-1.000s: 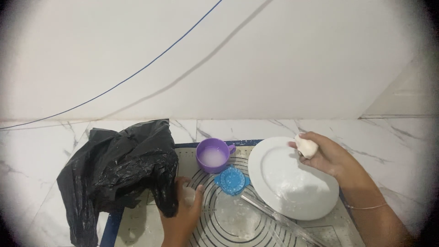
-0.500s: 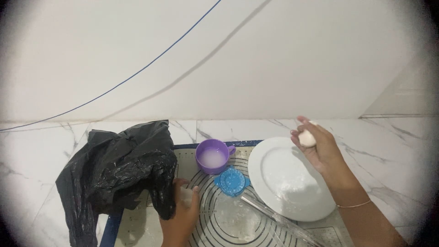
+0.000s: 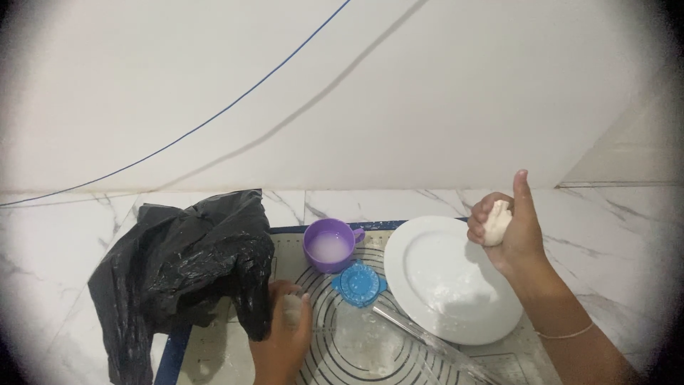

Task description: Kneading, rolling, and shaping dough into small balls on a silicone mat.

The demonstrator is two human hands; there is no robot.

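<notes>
Right hand [image 3: 509, 228] fist w/ thumb up, squeezing pale smooth dough lump [image 3: 495, 222]; left hand [image 3: 285, 331] grips black bag [image 3: 185, 267].

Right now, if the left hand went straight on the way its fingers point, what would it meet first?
Most likely the crumpled black plastic bag: the left hand points up-left, fingertips already at the bag's lower edge, though depth is unclear.

The marble counter [image 3: 627, 235] lies bare at the far right of the frame and along the strip under the wall at upper centre. Left of centre a crumpled black plastic bag [image 3: 178, 271] blocks the way. The middle is crowded: a purple cup [image 3: 329, 246], a blue press [image 3: 360, 284], a white plate [image 3: 445, 281] and a clear rolling pin [image 3: 427, 342] sit close together on the mat [image 3: 370, 356].
</notes>
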